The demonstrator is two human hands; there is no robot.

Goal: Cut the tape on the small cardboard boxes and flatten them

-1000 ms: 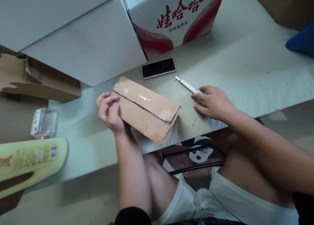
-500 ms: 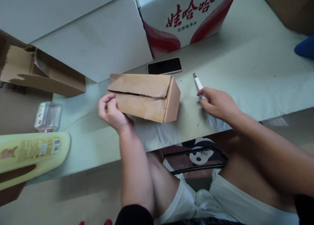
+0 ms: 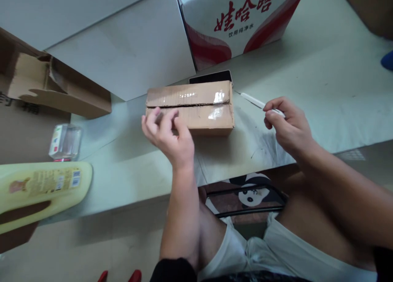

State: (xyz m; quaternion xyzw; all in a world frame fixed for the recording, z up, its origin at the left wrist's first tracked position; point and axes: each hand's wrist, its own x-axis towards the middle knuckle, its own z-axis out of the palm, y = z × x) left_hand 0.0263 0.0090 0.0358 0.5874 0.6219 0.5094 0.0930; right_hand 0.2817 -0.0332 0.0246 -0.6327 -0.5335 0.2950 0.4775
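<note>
Item, one cardboard box [image 3: 211,120], now sitting mid-table with its long side facing near and its taped seam lying uppermost; half a second ago it was tilting, its right end showing. Item, left hand [image 3: 173,142], hovering at the box's near left part, fingers curling loosely and spreading apart where earlier they were gripping the left end; whether any fingertip is touching the cardboard, one cannot tell. Item, right hand [image 3: 288,124], to the right of the box, now pinching a slim white tool [image 3: 253,100] between thumb and fingers, where a second ago it was merely resting spread beside it; the thin tip is pointing left, ending near the box's far right corner. Item, one phone [image 3: 211,76], lying behind the box and now being partly covered by it. Item, one clear container [image 3: 69,142] and one yellow bottle [image 3: 46,192], both occupying the left side of the table [image 3: 325,97]. Judged from these changes, the box is presenting its seam upward, and the tool, being held, is standing ready for handling beside it.
</note>
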